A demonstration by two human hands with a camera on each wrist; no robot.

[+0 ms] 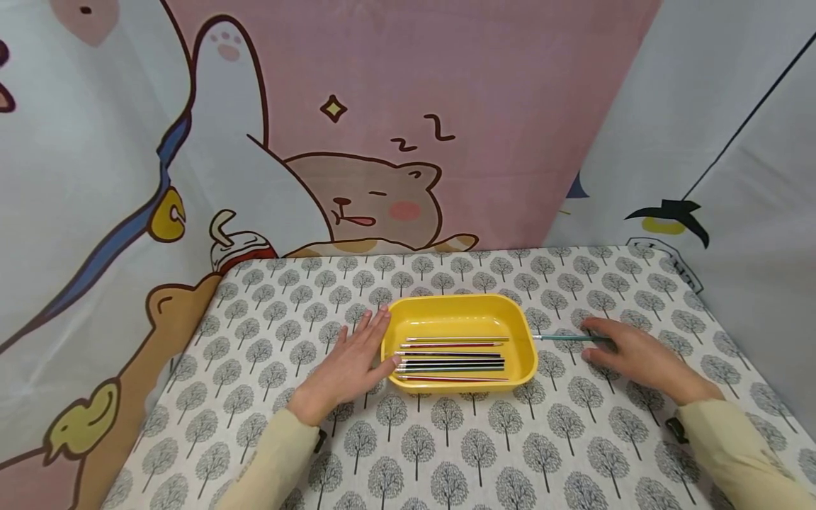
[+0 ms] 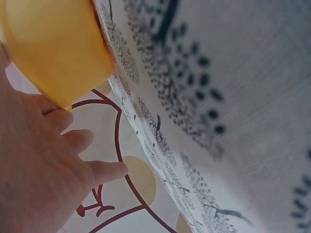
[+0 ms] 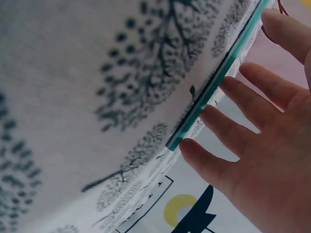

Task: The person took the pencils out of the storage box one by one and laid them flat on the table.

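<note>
The yellow plastic tray (image 1: 465, 303) holds several pencils (image 1: 452, 365) lying side by side, in dark, red and yellowish colours. At the tray's left end rests my left hand (image 1: 347, 368), its thumb and a fingertip at the rim. In the left wrist view its other fingers (image 2: 109, 171) spread out beside the tray wall (image 2: 58, 43). A green pencil (image 1: 567, 338) lies on the cloth to the right of the tray, its pale end at the tray's edge. My right hand (image 1: 644, 358) is over its other end, with extended fingertips (image 3: 187, 148) right alongside the pencil (image 3: 218, 77).
A white cloth (image 1: 446, 453) printed with grey trees covers the table. Behind it hangs a pink and white curtain (image 1: 510, 106) with cartoon animals, and a pale curtain (image 1: 765, 212) runs along the right side.
</note>
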